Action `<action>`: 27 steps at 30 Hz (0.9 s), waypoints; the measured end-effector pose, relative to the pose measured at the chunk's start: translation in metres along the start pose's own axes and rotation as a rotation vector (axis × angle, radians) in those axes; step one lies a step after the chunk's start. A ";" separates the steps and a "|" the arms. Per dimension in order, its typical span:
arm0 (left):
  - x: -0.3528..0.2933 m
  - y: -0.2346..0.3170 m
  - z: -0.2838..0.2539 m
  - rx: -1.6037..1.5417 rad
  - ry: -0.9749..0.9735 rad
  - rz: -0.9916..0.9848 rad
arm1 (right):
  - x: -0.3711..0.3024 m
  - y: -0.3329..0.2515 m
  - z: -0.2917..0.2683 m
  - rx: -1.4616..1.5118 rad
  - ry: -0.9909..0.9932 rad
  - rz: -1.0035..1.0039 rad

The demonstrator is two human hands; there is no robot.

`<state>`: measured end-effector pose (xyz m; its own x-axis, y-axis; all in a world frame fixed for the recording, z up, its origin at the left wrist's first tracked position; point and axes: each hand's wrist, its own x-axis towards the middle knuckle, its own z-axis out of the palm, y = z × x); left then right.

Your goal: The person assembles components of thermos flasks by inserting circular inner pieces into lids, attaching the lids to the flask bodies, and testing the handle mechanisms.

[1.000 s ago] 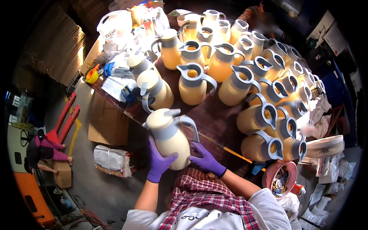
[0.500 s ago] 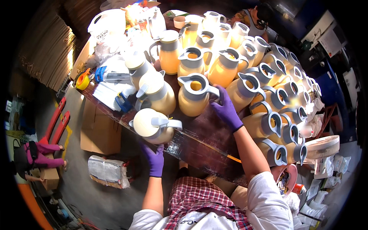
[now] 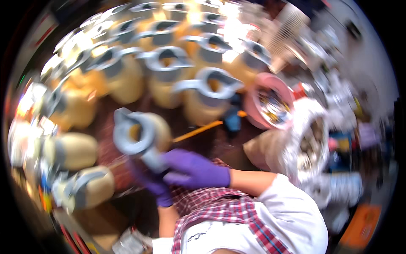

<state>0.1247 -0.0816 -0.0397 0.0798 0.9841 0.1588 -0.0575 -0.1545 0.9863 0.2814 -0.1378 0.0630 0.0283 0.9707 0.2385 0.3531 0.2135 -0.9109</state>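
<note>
A pale yellow jug point(image 3: 160, 131) with a grey collar and handle is in front of me, its open, lidless mouth facing me. My right hand point(image 3: 196, 168), in a purple glove, is closed at the lower end of its handle. My left hand point(image 3: 152, 184), also purple-gloved, reaches up beneath the handle; its fingers are smeared by motion and partly hidden. Just beyond stands another open jug point(image 3: 205, 106). To the left are two lidded jugs, one farther point(image 3: 78, 150) and one nearer point(image 3: 99, 186).
Rows of open jugs point(image 3: 167, 84) fill the far side of the dark table point(image 3: 112, 154). A pink basin point(image 3: 251, 103) of small parts is at the right. Beside it is a plastic-lined sack point(image 3: 289, 142). An orange strip point(image 3: 198, 131) lies on the table.
My view has swung right. My left hand has left the lidded jug at the table's edge. Both hands are now together at an open jug close to me.
</note>
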 end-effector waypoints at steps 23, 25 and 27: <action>-0.086 0.008 0.076 0.605 0.220 0.555 | -0.139 0.107 -0.343 -1.225 0.109 0.675; -0.090 0.008 0.070 0.415 0.199 0.498 | -0.148 0.146 -0.349 -1.323 0.052 0.635; -0.093 0.000 0.047 0.364 0.151 0.410 | -0.144 0.141 -0.351 -1.287 0.084 0.602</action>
<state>0.1637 -0.1776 -0.0525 -0.0214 0.8345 0.5506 0.2954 -0.5208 0.8009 0.6549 -0.2858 0.0182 0.5154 0.8569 -0.0087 0.8562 -0.5145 0.0467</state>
